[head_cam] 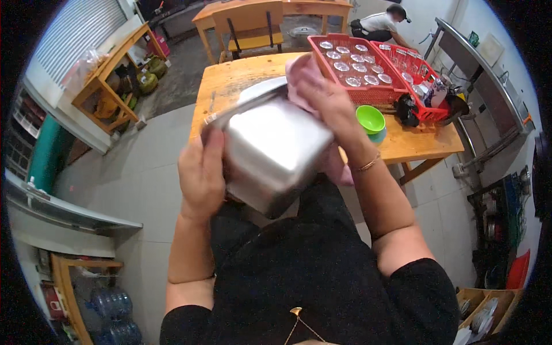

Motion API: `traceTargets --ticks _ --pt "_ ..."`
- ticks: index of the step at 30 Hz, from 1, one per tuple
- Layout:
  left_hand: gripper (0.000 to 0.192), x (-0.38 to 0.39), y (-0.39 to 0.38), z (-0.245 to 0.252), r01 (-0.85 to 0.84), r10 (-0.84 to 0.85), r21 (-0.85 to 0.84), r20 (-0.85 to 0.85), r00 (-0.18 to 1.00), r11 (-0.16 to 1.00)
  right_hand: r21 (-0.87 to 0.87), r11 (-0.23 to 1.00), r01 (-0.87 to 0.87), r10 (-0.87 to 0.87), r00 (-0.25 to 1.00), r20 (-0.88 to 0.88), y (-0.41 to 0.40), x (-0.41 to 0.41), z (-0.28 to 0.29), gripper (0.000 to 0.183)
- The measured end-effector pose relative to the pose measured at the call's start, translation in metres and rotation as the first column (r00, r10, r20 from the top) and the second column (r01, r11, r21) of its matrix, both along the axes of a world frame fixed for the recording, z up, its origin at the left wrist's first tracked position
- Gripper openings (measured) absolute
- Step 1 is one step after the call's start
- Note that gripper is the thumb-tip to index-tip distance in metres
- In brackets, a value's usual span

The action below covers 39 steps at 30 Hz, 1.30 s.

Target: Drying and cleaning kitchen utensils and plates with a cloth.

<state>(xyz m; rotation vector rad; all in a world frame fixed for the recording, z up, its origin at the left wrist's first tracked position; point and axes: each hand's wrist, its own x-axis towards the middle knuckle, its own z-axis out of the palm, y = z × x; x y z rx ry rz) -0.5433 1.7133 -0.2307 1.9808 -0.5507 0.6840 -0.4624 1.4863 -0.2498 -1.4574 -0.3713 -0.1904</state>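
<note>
A stainless steel food pan (276,142) is held up over the near edge of the wooden table (224,82), tilted, its shiny outer side towards me and blurred by motion. My left hand (202,172) grips its left rim. At the upper right rim, my right hand (325,103) holds a pink cloth (302,71) against the pan; part of the cloth hangs down beside it. Behind the pan a white item (263,88) lies on the table, partly hidden. A green bowl (370,119) stands to the right of my right wrist.
Two red plastic baskets stand on the table: one (358,88) with upturned glasses, the other (433,114) with glasses and utensils. A person (379,26) crouches beyond them. At right is a metal sink stand (487,60); a wooden bench (248,26) stands behind the table.
</note>
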Motion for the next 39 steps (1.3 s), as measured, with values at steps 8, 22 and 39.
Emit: traceTargets --ticks 8,22,39 --pt "0.030 0.048 0.021 -0.005 -0.291 -0.357 -0.890 -0.414 0.837 0.350 0.172 0.975 0.141 -0.169 0.972 0.164 -0.035 -0.038 0.057 0.030" --pt "0.041 0.049 -0.001 -0.016 -0.128 -0.420 -0.908 -0.305 0.855 0.399 -0.441 0.813 0.379 0.022 0.738 0.675 0.055 -0.003 0.047 0.039" --pt "0.050 -0.028 0.055 0.038 0.293 -0.564 -0.938 0.143 0.814 0.186 0.243 0.925 -0.290 0.271 0.956 0.109 -0.005 -0.004 0.106 0.045"
